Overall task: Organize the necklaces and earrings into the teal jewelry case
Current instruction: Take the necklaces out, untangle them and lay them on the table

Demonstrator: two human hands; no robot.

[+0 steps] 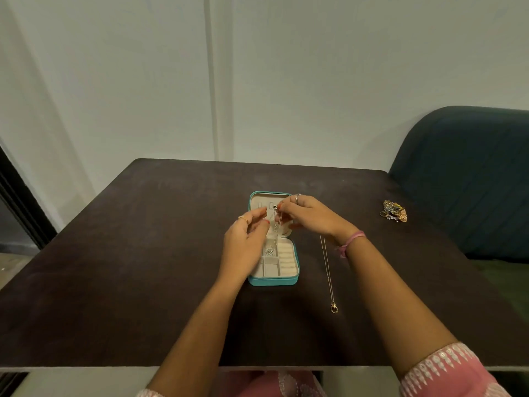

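Dark matte table (143, 267), flat and broad, bearing everything; teal jewelry case (273, 281) lying open at centre, pale felt lining, ring rolls at right, small square wells at near left, hooks in the far lid. Right hand (310, 216) over the lid, fingertips pinched on the top of a thin silver necklace (277, 222) hanging limp over the lid; left hand (243, 242) just beside, fingers loosely curled near the chain, contact impossible to tell. Best done by keeping the chain taut, seating its top on a hook, then feeding the slack down untangled. Gold necklace (327, 270) stretched straight on the table right of the case; glittery earring heap (394, 211) far right, well apart.
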